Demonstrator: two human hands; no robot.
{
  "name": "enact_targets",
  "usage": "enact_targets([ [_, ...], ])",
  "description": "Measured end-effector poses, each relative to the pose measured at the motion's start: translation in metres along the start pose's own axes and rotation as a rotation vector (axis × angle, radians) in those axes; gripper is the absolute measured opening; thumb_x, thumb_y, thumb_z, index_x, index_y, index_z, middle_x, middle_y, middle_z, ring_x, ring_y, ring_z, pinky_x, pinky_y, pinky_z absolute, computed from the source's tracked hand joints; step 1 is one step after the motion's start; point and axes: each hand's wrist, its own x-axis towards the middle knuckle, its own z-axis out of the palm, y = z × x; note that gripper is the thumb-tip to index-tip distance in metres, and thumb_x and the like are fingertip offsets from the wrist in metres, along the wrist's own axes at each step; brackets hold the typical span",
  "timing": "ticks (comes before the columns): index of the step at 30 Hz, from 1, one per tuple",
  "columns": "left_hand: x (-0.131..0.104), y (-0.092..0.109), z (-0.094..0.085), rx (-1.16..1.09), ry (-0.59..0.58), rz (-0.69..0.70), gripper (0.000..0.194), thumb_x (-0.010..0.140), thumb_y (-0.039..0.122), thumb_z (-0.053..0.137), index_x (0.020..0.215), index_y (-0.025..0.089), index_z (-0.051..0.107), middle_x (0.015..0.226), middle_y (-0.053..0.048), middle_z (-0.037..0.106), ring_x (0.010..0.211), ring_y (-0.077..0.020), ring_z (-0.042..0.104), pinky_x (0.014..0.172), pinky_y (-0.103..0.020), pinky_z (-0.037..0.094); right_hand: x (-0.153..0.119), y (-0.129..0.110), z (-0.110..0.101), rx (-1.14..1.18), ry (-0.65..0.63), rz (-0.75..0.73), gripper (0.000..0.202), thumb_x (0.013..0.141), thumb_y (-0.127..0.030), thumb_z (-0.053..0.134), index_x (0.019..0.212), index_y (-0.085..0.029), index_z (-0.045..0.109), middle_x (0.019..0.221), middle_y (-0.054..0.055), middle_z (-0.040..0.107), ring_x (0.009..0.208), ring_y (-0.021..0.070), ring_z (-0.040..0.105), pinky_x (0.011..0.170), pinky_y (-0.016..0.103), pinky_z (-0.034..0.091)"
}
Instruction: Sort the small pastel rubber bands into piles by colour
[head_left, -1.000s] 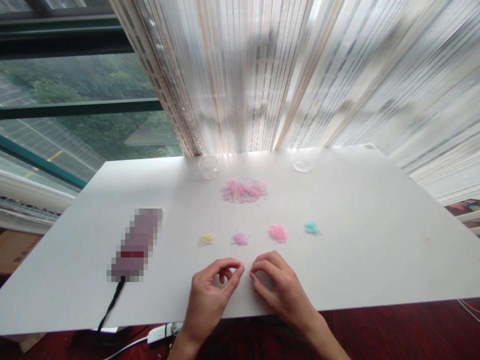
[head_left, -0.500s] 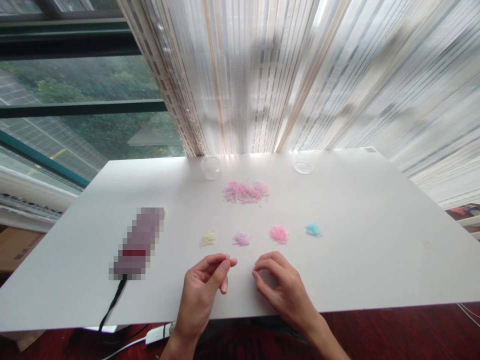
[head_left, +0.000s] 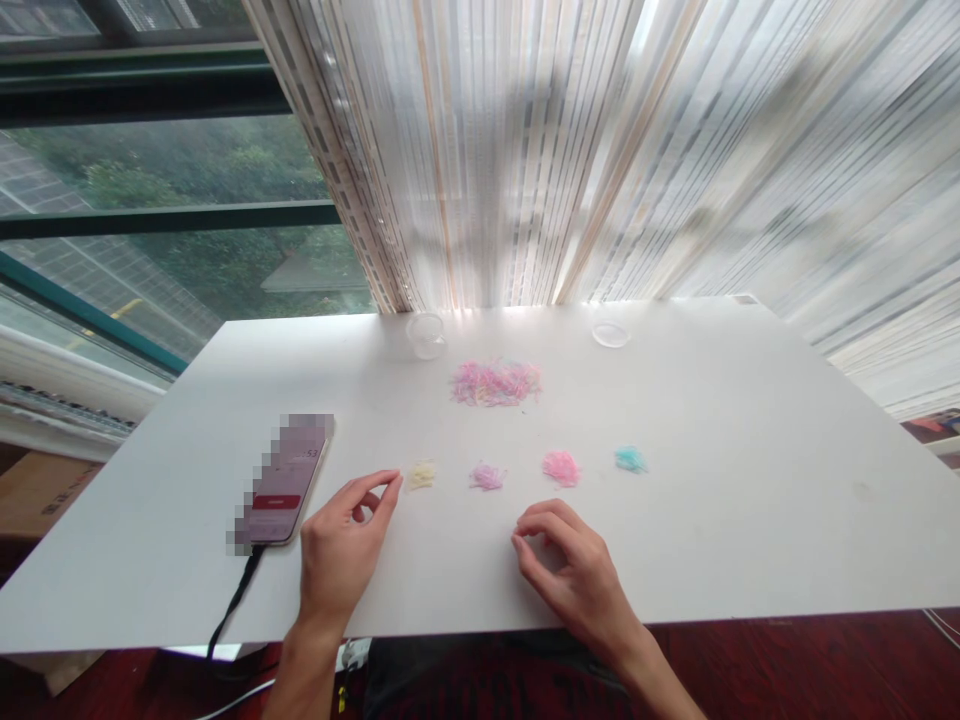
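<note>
My left hand (head_left: 345,545) is pinched closed at the left edge of a small pile of pale yellow strips (head_left: 422,475). Anything between its fingertips is too small to make out. Thumb and forefinger of my right hand (head_left: 574,565) meet above the table, below the pink pile (head_left: 562,468); what they hold, if anything, cannot be seen. Between those piles lies a lilac one (head_left: 488,477), and a turquoise pile (head_left: 631,459) is at the right end of the row. Behind them spreads a larger heap of mixed pastel strips (head_left: 495,383).
A clear plastic cup (head_left: 427,337) and a clear round lid (head_left: 610,334) lie near the back edge of the white table (head_left: 750,480). At left rests a phone (head_left: 289,490) with a black cable (head_left: 234,605). Curtains (head_left: 510,150) hang behind the table.
My left hand has moved left, from in front of the lilac pile to beside the yellow pile. My right hand stays nearly in place, still pinched. The view has shifted slightly.
</note>
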Motion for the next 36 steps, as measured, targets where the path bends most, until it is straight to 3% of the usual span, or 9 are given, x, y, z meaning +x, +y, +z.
enact_targets([
  [11, 0.000, -0.009, 0.010, 0.032, -0.097, 0.165, 0.020, 0.096, 0.036, 0.065, 0.092, 0.021, 0.078, 0.084, 0.000, 0.076, 0.052, -0.0110, 0.056, 0.061, -0.023, 0.052, 0.002, -0.002, -0.001, -0.003, 0.012, -0.003, 0.013, 0.093, -0.011, 0.062, 0.092, -0.022, 0.067, 0.089, 0.003, 0.069, 0.077, 0.0164, 0.067, 0.071, 0.027, 0.057],
  [17, -0.014, 0.006, 0.013, -0.040, 0.021, 0.231, 0.009, 0.098, 0.026, 0.067, 0.099, 0.020, 0.074, 0.092, -0.002, 0.074, 0.057, -0.0101, 0.055, 0.061, -0.023, 0.051, 0.002, 0.001, 0.000, -0.004, 0.026, -0.012, 0.013, 0.094, -0.011, 0.063, 0.094, -0.022, 0.068, 0.090, 0.004, 0.072, 0.079, 0.0171, 0.069, 0.072, 0.026, 0.057],
  [19, -0.024, 0.019, 0.017, -0.136, -0.052, 0.231, 0.008, 0.098, 0.024, 0.067, 0.103, 0.021, 0.073, 0.092, -0.001, 0.074, 0.058, -0.0096, 0.055, 0.059, -0.022, 0.050, 0.002, 0.001, -0.001, -0.002, 0.022, -0.007, 0.012, 0.094, -0.011, 0.063, 0.094, -0.022, 0.069, 0.091, 0.004, 0.072, 0.080, 0.0170, 0.069, 0.072, 0.026, 0.057],
  [22, -0.038, 0.037, 0.029, -0.275, -0.304, 0.209, 0.018, 0.098, 0.023, 0.067, 0.116, 0.022, 0.071, 0.090, 0.000, 0.073, 0.061, -0.0106, 0.059, 0.056, -0.020, 0.051, 0.002, 0.000, -0.002, 0.005, 0.004, 0.011, 0.011, 0.094, -0.012, 0.064, 0.095, -0.022, 0.069, 0.091, 0.004, 0.073, 0.080, 0.0166, 0.069, 0.072, 0.026, 0.057],
  [26, -0.048, 0.044, 0.043, -0.390, -0.505, 0.204, 0.027, 0.099, 0.024, 0.066, 0.126, 0.024, 0.068, 0.101, -0.002, 0.074, 0.067, -0.0117, 0.061, 0.063, -0.022, 0.054, 0.002, 0.000, -0.003, 0.019, -0.020, 0.016, 0.012, 0.094, -0.011, 0.063, 0.094, -0.022, 0.069, 0.089, 0.004, 0.072, 0.080, 0.0163, 0.069, 0.073, 0.025, 0.057],
  [30, -0.049, 0.041, 0.046, -0.458, -0.555, 0.161, 0.019, 0.102, 0.024, 0.062, 0.119, 0.026, 0.070, 0.101, -0.001, 0.076, 0.067, -0.0113, 0.060, 0.068, -0.022, 0.055, 0.002, 0.000, -0.002, 0.022, -0.032, 0.008, 0.013, 0.095, -0.011, 0.062, 0.094, -0.022, 0.069, 0.089, 0.004, 0.072, 0.081, 0.0165, 0.069, 0.075, 0.026, 0.057],
  [36, -0.051, 0.042, 0.043, -0.468, -0.528, 0.130, 0.010, 0.101, 0.026, 0.065, 0.100, 0.023, 0.075, 0.090, -0.001, 0.077, 0.064, -0.0116, 0.061, 0.066, -0.022, 0.054, 0.002, 0.000, -0.001, 0.003, -0.039, 0.006, 0.013, 0.095, -0.011, 0.062, 0.095, -0.022, 0.069, 0.088, 0.004, 0.073, 0.081, 0.0170, 0.070, 0.074, 0.027, 0.057],
])
